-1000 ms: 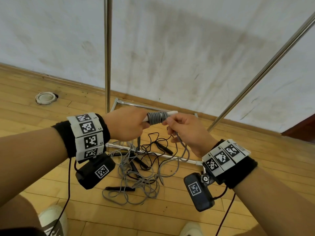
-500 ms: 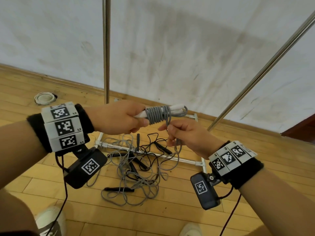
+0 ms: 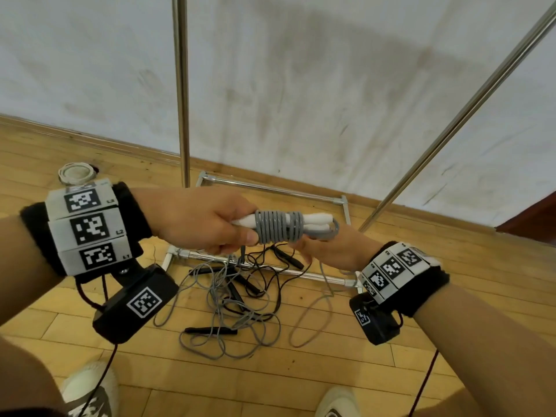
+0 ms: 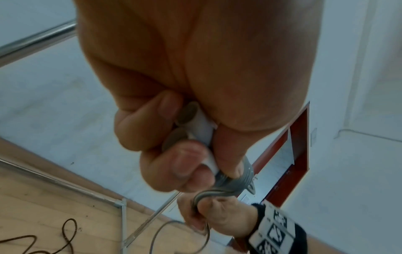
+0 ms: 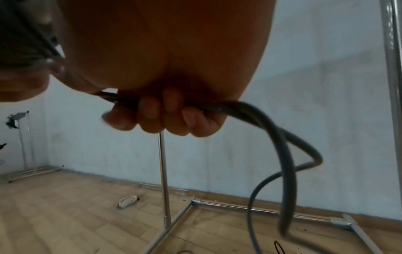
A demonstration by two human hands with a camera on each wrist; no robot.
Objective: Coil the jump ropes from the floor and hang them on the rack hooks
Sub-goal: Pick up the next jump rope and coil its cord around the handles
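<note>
Left hand is fisted round the two white handles of the grey rope, held level above the floor; several tight turns bind the handles together. Right hand, just right of and below the bundle, has fingers curled round the loose cord, which trails down. More ropes lie tangled on the floor, across the near bar of the rack base.
</note>
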